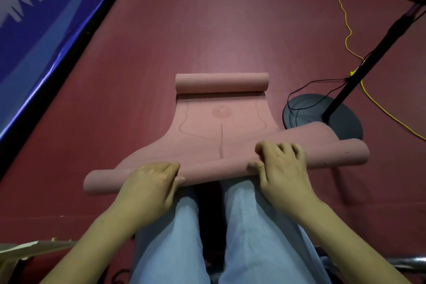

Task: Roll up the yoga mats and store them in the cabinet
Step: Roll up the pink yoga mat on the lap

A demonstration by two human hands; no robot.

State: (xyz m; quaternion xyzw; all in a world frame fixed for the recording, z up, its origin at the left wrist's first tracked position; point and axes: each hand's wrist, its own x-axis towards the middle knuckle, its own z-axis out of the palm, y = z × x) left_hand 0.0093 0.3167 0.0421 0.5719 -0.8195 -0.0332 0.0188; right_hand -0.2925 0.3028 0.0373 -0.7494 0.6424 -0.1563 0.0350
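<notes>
The yoga mat (221,131) looks like matt pink rubbery foam with a fine woven-looking grain and faintly printed lines. The floor (207,18) is a dull maroon, finely ribbed sheet. The banner (34,37) is glossy blue vinyl. The fan base (345,122) is smooth dark plastic, slightly satin. The trousers (249,226) are pale blue twill cloth.

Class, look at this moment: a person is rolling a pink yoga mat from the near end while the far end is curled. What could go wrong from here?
1. The near roll sits skewed, its right end farther forward than its left, so the yoga mat may roll into a cone.
2. The curled far end could spring in and get trapped as a crease.
3. The fan base and its black cable lie beside the mat's right edge; the roll may snag them.
</notes>
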